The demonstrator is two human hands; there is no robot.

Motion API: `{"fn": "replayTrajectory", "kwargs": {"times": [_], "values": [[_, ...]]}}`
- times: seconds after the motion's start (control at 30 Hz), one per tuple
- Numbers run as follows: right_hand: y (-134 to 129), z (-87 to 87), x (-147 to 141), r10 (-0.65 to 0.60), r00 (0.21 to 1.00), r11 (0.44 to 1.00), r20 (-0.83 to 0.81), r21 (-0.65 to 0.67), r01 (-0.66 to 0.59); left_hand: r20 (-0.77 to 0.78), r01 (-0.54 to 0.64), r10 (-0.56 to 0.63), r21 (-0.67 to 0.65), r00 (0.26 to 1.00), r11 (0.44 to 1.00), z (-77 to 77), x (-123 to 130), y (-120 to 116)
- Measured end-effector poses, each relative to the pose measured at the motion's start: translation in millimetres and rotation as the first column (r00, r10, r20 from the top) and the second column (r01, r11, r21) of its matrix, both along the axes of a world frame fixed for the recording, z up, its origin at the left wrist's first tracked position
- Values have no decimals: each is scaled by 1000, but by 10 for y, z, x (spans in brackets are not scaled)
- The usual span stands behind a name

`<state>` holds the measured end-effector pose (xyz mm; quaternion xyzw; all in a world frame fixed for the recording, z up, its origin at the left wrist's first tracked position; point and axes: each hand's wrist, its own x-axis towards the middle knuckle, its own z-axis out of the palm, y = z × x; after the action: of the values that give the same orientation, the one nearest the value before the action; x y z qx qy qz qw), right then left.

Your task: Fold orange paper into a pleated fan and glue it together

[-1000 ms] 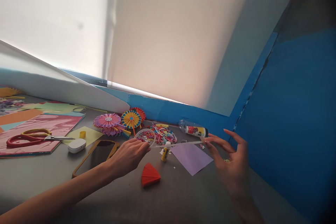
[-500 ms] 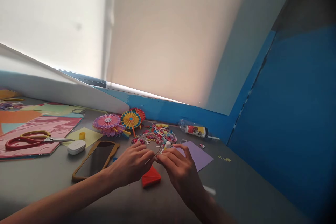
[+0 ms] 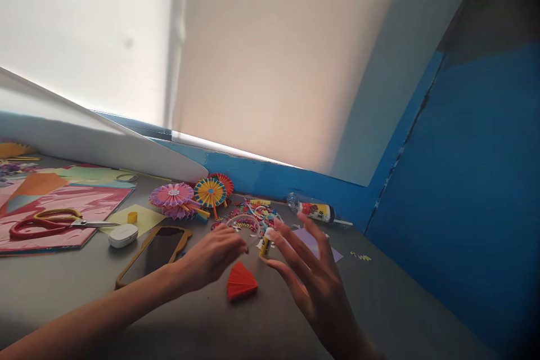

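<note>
My left hand (image 3: 215,256) is closed, its fingers curled on a thin pale ring that looks like a roll of clear tape (image 3: 258,225). The ring is smeared by motion. My right hand (image 3: 310,275) has its fingers spread and holds nothing that I can see. Between its thumb and forefinger stands a yellow glue stick (image 3: 265,245) with a white top; whether the fingertips touch it I cannot tell. Below both hands, a red pleated paper fan piece (image 3: 242,282) lies on the grey table (image 3: 185,326).
On the left lie scissors (image 3: 46,228), a white case (image 3: 123,235) and a phone (image 3: 158,256). Paper rosettes (image 3: 210,192) and paper scraps (image 3: 270,214) sit farther back. Purple paper (image 3: 312,241) and a bottle (image 3: 314,210) are on the right, near the blue wall (image 3: 455,191).
My hands have parted: the right let go of the ring, opened and moved right beside the glue stick. The left stays closed and has shifted slightly left. The red paper shows more fully.
</note>
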<state>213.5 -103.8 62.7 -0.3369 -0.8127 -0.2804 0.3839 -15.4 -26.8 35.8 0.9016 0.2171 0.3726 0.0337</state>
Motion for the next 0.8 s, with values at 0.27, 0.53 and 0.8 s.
{"fn": "replayTrajectory", "kwargs": {"times": [0.27,0.53,0.8], "values": [[13,-166,75,-106,991,994,87,-16,108,-130,34,-3,231,991,972,-214,226,-111],[-124,-243,52,160,978,936,-136,-294,-195,-56,132,-125,136,991,982,-203,187,-135],[-162,-442,134,64,977,861,-204,-484,-157,-52,81,-85,-79,995,994,-251,208,-150]]}}
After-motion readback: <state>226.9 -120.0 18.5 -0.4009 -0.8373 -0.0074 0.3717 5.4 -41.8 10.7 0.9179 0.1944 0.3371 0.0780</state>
